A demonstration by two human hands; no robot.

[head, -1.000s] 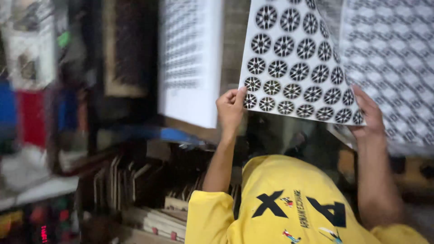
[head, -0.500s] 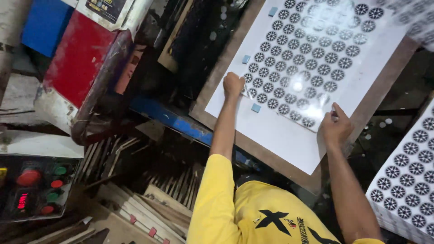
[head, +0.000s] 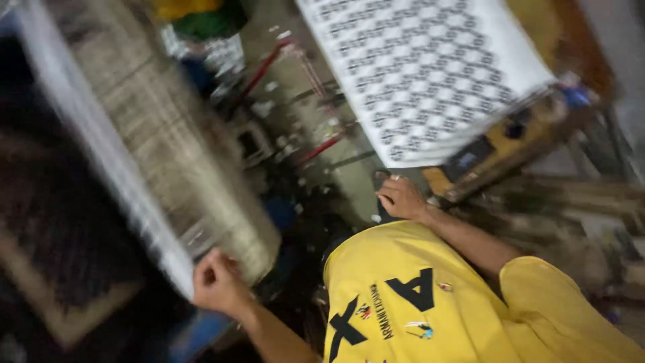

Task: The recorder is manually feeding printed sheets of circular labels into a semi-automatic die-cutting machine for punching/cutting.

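Gripped sheet (head: 168,202) at lower left with left hand (head: 218,286) fingers closed, not yet laid down; curled right hand (head: 402,198) by centre stack (head: 430,74), hold impossible to tell.

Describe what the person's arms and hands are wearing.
Both hands are bare: the left hand and the right hand show no gloves, rings or watch that I can make out. The forearms are bare too. A yellow T-shirt with short sleeves covers the upper arms; it carries large black letters and small coloured marks. Motion blur hides finer detail.
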